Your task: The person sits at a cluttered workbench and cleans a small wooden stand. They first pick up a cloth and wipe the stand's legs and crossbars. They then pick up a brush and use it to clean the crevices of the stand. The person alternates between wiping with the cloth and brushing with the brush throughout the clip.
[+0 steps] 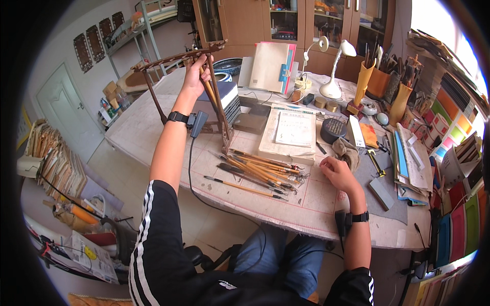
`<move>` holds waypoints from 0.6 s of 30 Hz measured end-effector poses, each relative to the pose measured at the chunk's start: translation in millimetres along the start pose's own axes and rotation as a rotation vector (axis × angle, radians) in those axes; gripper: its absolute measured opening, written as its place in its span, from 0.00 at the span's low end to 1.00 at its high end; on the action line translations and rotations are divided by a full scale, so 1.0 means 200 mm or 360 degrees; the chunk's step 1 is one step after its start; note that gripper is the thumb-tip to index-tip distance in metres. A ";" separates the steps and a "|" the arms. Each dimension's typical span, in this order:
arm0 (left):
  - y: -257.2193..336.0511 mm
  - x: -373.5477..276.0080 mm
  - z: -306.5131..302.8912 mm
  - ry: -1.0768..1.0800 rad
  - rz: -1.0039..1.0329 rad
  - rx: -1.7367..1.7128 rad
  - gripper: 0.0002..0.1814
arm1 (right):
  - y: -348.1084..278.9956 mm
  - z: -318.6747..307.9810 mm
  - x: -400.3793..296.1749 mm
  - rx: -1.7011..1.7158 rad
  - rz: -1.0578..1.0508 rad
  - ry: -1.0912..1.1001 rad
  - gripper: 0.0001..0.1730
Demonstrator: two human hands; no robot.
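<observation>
My left hand (199,76) is raised at the top bar of a dark carved wooden brush rack (174,58). Its fingers are closed on the upper end of a calligraphy brush (209,91), whose bamboo handle hangs down beside the rack's right post. Whether that is one brush or more I cannot tell. On the table before me lies a loose pile of calligraphy brushes (260,168), most with hanging loops at their right ends. One brush (243,187) lies apart, nearer the front edge. My right hand (338,172) rests by the table's surface, fingers loosely curled, right of the pile, near a crumpled cloth (346,151).
A thick paper stack (289,151) with a written pad lies behind the pile. Round it stand a black round box (333,131), a white desk lamp (331,90) and brush holders (401,103). A grey block (380,195) lies at right. Cables run from both wrists.
</observation>
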State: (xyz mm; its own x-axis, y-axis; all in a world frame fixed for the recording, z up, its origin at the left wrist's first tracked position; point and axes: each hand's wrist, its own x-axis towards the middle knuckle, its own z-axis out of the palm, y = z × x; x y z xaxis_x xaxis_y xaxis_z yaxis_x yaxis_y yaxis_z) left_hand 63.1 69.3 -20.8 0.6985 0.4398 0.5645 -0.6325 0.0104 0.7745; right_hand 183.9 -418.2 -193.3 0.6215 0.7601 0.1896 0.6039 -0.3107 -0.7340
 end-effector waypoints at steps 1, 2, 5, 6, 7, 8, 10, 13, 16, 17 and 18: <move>0.00 0.00 0.00 0.0016 0.0004 0.0041 0.14 | -0.01 0.00 0.00 -0.0001 0.0001 0.0001 0.11; 0.00 0.00 0.00 0.0024 0.0023 0.0059 0.14 | -0.01 0.00 0.00 -0.0003 0.0001 0.0001 0.11; 0.01 0.00 0.02 0.0027 0.0059 0.0075 0.14 | 0.01 0.00 0.00 0.0003 -0.0003 0.0004 0.11; 0.02 -0.01 0.01 0.0033 0.0061 0.0072 0.14 | 0.00 0.00 0.00 0.0002 0.0000 0.0001 0.11; 0.03 -0.02 0.01 0.0039 0.0063 0.0069 0.14 | 0.00 0.00 0.00 0.0001 0.0003 -0.0003 0.11; 0.03 0.00 -0.01 0.0019 0.0090 0.0077 0.14 | -0.01 0.00 0.00 0.0000 0.0006 -0.0007 0.11; 0.04 -0.02 0.04 0.0066 0.0106 0.0098 0.14 | -0.01 -0.01 -0.01 -0.0031 0.0009 -0.0004 0.11; 0.05 -0.01 0.03 0.0079 0.0116 0.0054 0.13 | -0.01 -0.01 0.00 -0.0037 0.0022 -0.0011 0.11; 0.05 0.01 -0.03 0.0039 0.0155 -0.0037 0.12 | -0.02 -0.01 0.00 -0.0035 0.0021 -0.0016 0.11; 0.06 0.02 -0.06 0.0022 0.0174 -0.0068 0.11 | -0.03 0.00 0.00 -0.0036 0.0018 -0.0017 0.11; 0.06 0.01 -0.04 0.0004 0.0162 -0.0074 0.12 | -0.02 -0.01 -0.01 -0.0044 0.0022 -0.0013 0.11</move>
State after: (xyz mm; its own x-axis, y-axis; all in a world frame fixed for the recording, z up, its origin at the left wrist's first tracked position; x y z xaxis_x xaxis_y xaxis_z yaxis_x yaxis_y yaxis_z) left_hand 54.4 78.1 -11.8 0.6291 0.4432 0.6386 -0.7148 0.0070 0.6993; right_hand 181.6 -418.7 -190.0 0.6257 0.7604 0.1743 0.6090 -0.3365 -0.7183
